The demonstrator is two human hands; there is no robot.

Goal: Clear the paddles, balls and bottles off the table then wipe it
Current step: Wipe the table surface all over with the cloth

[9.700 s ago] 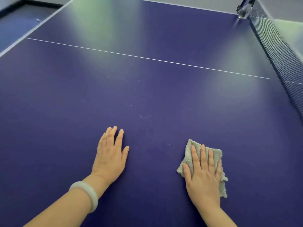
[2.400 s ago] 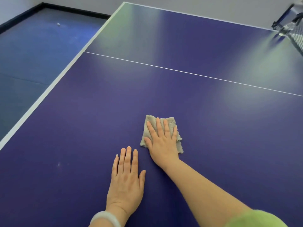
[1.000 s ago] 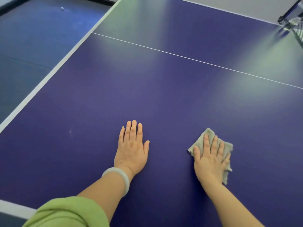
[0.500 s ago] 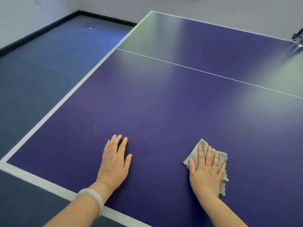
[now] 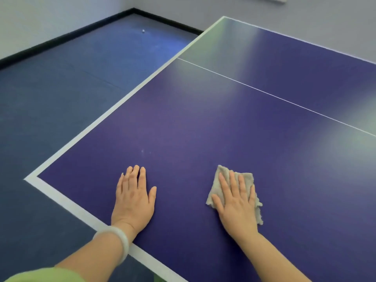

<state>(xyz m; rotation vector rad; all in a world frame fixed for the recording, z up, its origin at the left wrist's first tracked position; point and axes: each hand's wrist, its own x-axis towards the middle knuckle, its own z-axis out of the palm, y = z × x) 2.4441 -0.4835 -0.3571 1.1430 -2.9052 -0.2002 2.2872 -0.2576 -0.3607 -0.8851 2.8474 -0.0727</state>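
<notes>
Person pressing a cloth (image 5: 246, 178) flat onto the table (image 5: 203, 119).

The right hand (image 5: 236, 204) is lying palm down on the grey cloth with its fingers straight and slightly spread, and the cloth's frayed edges are showing past the fingertips and along the hand's right side. The left hand (image 5: 133, 200) is resting flat on the bare purple surface, near the table's corner and well apart from the cloth. A pale bracelet (image 5: 120, 241) is sitting on the left wrist, and a green sleeve (image 5: 40, 275) is showing at the bottom left. A few pale specks (image 5: 142, 151) are showing beyond the left fingertips. A small white ball (image 5: 143, 31) is lying on the blue floor (image 5: 61, 98), well apart from the table.
</notes>
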